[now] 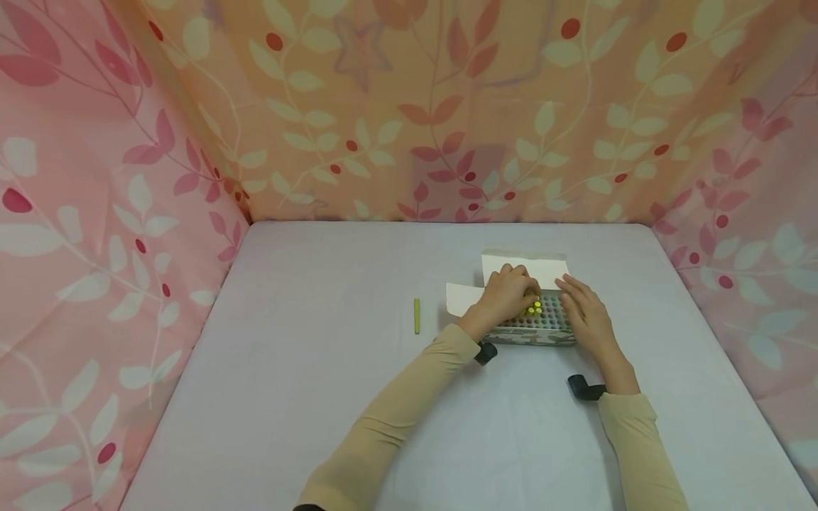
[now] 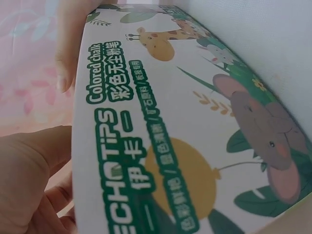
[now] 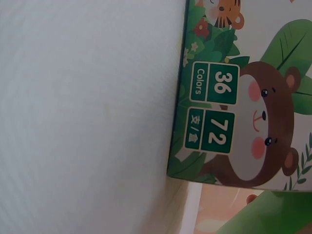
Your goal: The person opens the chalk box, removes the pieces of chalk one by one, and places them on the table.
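A chalk box with its lid flaps folded back stands at the right of the table. Inside is a grid of upright sticks, a few with yellow ends. My left hand reaches over the box's left side, fingers bent down at a yellow chalk stick; its fingertips are partly hidden. Along the right end lies my right hand, fingers fairly straight and touching the box edge. In the left wrist view, the printed front hides part of the left hand. The right wrist view shows the box's bear picture.
A single yellow-green chalk stick lies on the white table, left of the box. Black wrist cameras sit on both wrists. Patterned curtains enclose the back and sides.
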`<state>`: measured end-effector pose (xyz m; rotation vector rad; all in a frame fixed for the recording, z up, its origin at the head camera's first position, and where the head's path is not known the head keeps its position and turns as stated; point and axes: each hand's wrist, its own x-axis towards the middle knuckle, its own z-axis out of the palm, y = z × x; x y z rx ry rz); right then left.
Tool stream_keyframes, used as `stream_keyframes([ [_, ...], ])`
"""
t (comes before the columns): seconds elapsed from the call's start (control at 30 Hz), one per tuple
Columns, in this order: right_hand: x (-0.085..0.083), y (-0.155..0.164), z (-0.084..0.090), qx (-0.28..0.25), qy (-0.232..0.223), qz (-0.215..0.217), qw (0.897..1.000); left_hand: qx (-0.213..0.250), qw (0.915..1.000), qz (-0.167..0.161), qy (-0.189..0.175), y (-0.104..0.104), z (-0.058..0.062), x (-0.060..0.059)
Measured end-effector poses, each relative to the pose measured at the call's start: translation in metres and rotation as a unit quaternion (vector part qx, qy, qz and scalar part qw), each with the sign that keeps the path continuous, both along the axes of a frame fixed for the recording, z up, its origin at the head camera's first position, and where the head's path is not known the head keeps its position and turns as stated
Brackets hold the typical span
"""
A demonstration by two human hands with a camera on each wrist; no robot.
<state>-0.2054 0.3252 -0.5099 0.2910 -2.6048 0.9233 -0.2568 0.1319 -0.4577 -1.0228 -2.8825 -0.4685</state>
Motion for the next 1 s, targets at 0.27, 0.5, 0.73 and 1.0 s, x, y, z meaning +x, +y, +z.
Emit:
stream_keyframes([
  [0.27, 0.000, 0.000, 0.001, 0.002, -0.001, -0.003, 1.000, -0.025, 0.9993, 0.000, 0.029, 0.000, -0.002, 0.001],
  [0.5, 0.000, 0.001, -0.001, 0.001, 0.002, 0.001, 1.000, -0.006, 0.9988, 0.001, 0.049, -0.001, -0.005, 0.003],
  [0.73, -0.001, 0.001, -0.003, 0.002, 0.001, -0.002, 1.000, 0.045, 0.9976, 0.012, 0.052, -0.004, -0.002, 0.003],
  [1.0, 0.001, 0.000, 0.000, 0.002, 0.003, -0.004, 1.000, 0.118, 0.9922, 0.013, 0.039, -0.014, 0.006, 0.005],
])
